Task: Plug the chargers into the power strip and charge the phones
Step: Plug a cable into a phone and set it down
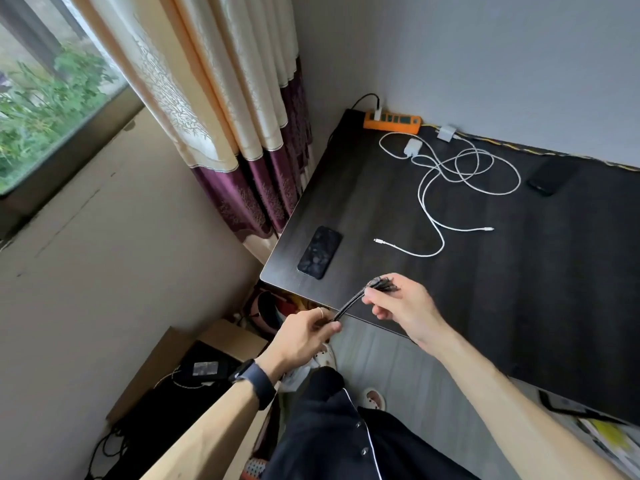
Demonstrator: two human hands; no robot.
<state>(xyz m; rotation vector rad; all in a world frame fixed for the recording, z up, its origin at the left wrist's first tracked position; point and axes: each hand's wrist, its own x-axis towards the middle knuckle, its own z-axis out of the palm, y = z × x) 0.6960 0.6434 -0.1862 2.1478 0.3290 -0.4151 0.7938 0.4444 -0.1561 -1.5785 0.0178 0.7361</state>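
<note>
A dark braided cable [349, 303] is stretched short between two hands at the near edge of a dark table [485, 289]. Its long axis runs diagonally, from near-left up to far-right.

The left hand [304, 336] pinches the cable's lower stretch between thumb and fingers, just off the table's near-left corner. The right hand [401, 306] is over the tabletop and pinches the upper end, where a cluster of short dark tips shows past the fingers. The tips are too blurred to tell apart.

A near phone [320, 252] lies flat just beyond and left of the hands, its long axis running near to far with a slight tilt. The cable's tipped end, in the right hand, points to the right of it.

The orange strip [393, 121] lies well apart at the far edge, lengthwise along the wall, almost straight ahead of the right hand. That hand is the nearer of the two. One white plug [377, 114] already sits in the strip's left end.

A left charger [412, 147] and a right charger [446, 133], both white, lie unplugged just near of the strip, trailing looped white cables [467, 171]. A far phone [550, 178] lies to the far right.
</note>
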